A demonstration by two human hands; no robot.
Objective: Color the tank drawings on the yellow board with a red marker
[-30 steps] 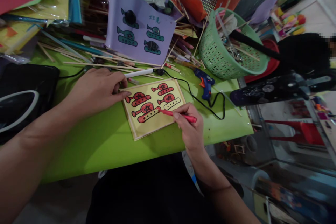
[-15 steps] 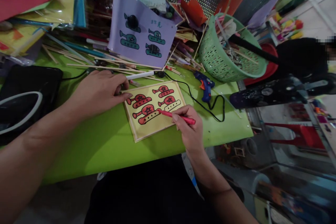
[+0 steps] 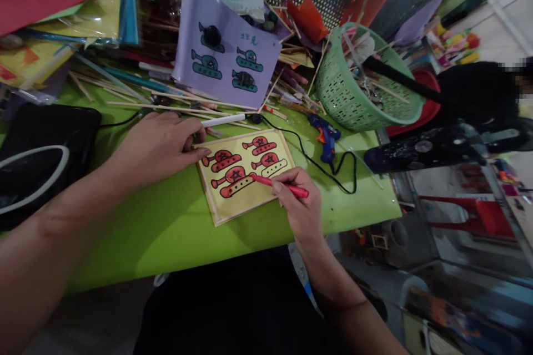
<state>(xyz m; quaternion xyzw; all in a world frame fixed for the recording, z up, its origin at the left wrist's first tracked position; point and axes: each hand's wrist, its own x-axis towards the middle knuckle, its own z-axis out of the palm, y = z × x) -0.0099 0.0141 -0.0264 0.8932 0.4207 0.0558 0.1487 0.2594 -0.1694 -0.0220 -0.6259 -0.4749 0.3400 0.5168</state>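
My right hand point(image 3: 300, 199) is closed around a red marker pen point(image 3: 287, 185). The pen's tip touches the tread of the lower left tank drawing on a yellow card point(image 3: 250, 202) with a pale raised border. Four tank outlines are on the card, mostly coloured red; the lower right tread is still yellow. My left hand point(image 3: 169, 141) has its fingers curled at the card's upper left corner, the thumb pressed on its edge. Just beyond those fingers lies a white pen point(image 3: 225, 120), its left end close to the hand.
A purple sheet point(image 3: 229, 39) with green tank drawings leans at the back among thin wooden sticks point(image 3: 179, 105). To the right are a blue glue gun point(image 3: 327, 136) with a black cord and a green basket point(image 3: 353, 100). A black case point(image 3: 50, 127) sits left.
The camera view has shifted very slightly. Both hands, the red marker pen and the card hold nearly the same places, with the pen tip on the same tread.
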